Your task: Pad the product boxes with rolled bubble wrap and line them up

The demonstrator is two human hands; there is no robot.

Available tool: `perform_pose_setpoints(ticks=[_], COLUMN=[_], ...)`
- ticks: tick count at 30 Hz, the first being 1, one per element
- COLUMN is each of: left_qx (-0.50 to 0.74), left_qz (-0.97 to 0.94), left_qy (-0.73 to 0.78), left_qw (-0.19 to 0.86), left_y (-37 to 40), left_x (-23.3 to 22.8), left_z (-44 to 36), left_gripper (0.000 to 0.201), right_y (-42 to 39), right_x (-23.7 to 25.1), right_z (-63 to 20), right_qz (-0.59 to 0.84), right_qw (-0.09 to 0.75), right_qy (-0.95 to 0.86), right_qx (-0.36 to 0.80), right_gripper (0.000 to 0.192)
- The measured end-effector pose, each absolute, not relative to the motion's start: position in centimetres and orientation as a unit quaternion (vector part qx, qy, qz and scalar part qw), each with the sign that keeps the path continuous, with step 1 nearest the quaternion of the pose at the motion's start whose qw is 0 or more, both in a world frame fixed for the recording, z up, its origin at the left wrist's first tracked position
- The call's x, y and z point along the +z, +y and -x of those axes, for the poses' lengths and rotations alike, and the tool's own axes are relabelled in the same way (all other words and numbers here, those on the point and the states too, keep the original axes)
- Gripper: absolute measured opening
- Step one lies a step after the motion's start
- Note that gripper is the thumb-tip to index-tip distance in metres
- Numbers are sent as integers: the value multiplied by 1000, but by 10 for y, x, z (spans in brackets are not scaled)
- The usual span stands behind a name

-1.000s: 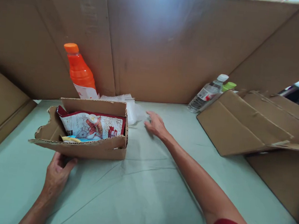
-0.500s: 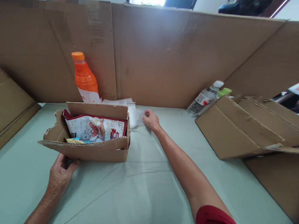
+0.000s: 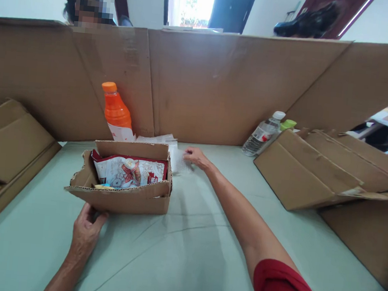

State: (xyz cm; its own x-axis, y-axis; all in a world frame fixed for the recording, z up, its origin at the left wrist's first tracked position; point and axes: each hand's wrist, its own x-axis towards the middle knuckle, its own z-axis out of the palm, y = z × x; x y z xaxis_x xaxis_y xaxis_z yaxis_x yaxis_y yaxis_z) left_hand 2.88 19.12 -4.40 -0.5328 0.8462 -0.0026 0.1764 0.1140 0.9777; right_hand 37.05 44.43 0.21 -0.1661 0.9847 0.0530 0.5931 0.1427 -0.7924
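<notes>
A small torn cardboard box (image 3: 123,200) stands on the pale green table (image 3: 186,254), holding a red-and-white snack bag (image 3: 128,172). My left hand (image 3: 86,231) grips the box's near left corner from below the flap. My right hand (image 3: 196,157) reaches far forward, its fingers resting on a clear plastic wrapping (image 3: 179,160) that lies just right of the box. An orange drink bottle (image 3: 116,113) stands behind the box against the cardboard wall.
Tall cardboard panels (image 3: 220,84) fence the table at the back and sides. A clear water bottle (image 3: 263,134) and a green-capped one (image 3: 288,124) lean at the back right beside flattened cardboard (image 3: 315,171). More folded cardboard (image 3: 4,154) lies left. A person's head shows beyond the wall.
The view has tilted up, showing the room beyond the wall. My right hand has slid forward and left onto the plastic wrapping. My left hand stays on the box.
</notes>
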Motion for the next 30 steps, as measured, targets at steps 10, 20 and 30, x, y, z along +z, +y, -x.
perform_pose_setpoints(ticks=[10,20,30], left_qx=[539,554,575], left_qz=[-418,-442,-434], left_qy=[677,648,631], left_qw=[276,280,287], left_y=[191,190,191], left_x=[-37,-35,-44], left_z=[-31,-27,-27], left_gripper=[44,42,44], right_y=[378,272,141], right_x=[153,201,114], right_z=[-397,-371,-383], right_qz=[484,395,334], right_qw=[402,201,-36], right_qy=[-764,-878,-928], right_qx=[145,-180,162], right_gripper=[29,49,44])
